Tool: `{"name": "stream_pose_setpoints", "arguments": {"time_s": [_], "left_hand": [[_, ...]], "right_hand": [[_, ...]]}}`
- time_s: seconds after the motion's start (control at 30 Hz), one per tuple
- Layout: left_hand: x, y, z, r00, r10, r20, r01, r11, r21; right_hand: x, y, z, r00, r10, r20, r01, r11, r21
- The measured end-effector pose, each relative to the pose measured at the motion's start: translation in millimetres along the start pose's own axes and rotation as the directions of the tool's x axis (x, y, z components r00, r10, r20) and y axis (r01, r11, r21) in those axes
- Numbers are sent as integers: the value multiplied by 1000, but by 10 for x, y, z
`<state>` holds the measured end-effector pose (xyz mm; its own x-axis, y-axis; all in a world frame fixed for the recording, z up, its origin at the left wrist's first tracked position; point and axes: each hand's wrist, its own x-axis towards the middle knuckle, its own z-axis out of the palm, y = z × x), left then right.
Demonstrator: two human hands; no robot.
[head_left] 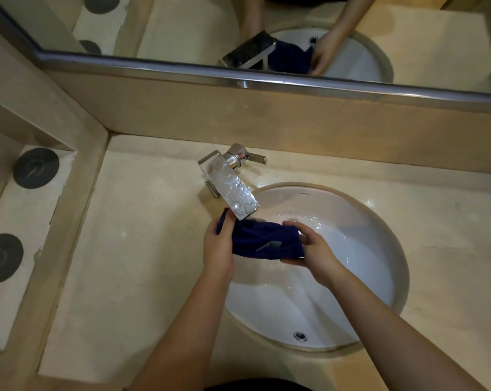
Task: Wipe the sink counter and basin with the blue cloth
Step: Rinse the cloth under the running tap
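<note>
The step in hand looks like wetting or rinsing, not wiping yet. The dark blue bunched cloth [264,238] hangs stretched between both hands. The left hand [219,249] has its fingers curled round one end. The right hand [314,249] clamps the other end between thumb and fingers. Neither hand is spread; both close on fabric.

Just above the grip, nearly touching the cloth's far edge, juts the flat chrome rectangular faucet spout [230,187], beaded with droplets. I cannot tell whether a stream is running.

Beneath the grip lies the round white ceramic basin [360,272]. Rippled water glints on its wall just beyond the right hand's fingers. A small chrome fitting [299,335] sits on its near wall, well toward the person from the grip.

The beige stone counter [143,249] spreads to the left of the left hand and round the basin's rim.

Next, I judge, the cloth needs wringing over the basin, then pressing flat onto the counter.
</note>
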<state>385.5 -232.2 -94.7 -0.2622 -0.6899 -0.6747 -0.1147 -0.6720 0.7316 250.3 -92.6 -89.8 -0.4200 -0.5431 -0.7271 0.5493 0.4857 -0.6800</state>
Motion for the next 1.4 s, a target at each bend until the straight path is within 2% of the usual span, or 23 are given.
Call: {"name": "stream_pose_setpoints", "arguments": {"time_s": [0.13, 0.2, 0.27, 0.37, 0.5, 0.63, 0.77, 0.9, 1.07, 1.13, 1.3, 1.4], "left_hand": [[-145, 45, -96, 985, 157, -75, -145, 978, 147], [-168, 50, -130, 981, 168, -98, -153, 978, 145], [-152, 32, -121, 985, 132, -114, -116, 984, 136], [-111, 25, -106, 990, 98, -103, -80, 983, 167], [-71, 104, -158, 992, -21, -126, 32, 996, 85], [-57, 161, -148, 976, -165, -142, 162, 986, -32], [-46, 172, -93, 936, -318, -154, 300, 945, -131], [-9, 178, -15, 902, -420, -96, 407, 904, -129], [121, 76, -51, 872, -489, -21, 489, 872, -31], [39, 148, -38, 885, -464, -37, 464, 886, -3], [-26, 325, -122, 973, -204, -112, 215, 971, 100], [17, 391, -195, 974, -213, -80, 224, 959, 172]], "right_hand": [[79, -66, 183, 973, 229, -26, -216, 943, 254], [155, -84, 356, 960, 274, -59, -261, 950, 174], [251, -75, 551, 964, 211, -159, -205, 977, 54], [261, -113, 768, 952, 22, -305, -45, 997, -68], [259, -103, 823, 913, -191, -361, 140, 977, -163], [292, -163, 831, 921, -192, -340, 185, 981, -52], [305, -237, 887, 928, -228, -294, 207, 973, -99], [319, -313, 923, 923, -284, -260, 254, 956, -144], [295, -283, 883, 909, -332, -253, 293, 939, -181], [298, -264, 881, 914, -333, -233, 296, 938, -181], [317, -257, 805, 940, -267, -213, 242, 961, -137], [299, -229, 767, 964, -164, -210, 162, 986, -29]]}}
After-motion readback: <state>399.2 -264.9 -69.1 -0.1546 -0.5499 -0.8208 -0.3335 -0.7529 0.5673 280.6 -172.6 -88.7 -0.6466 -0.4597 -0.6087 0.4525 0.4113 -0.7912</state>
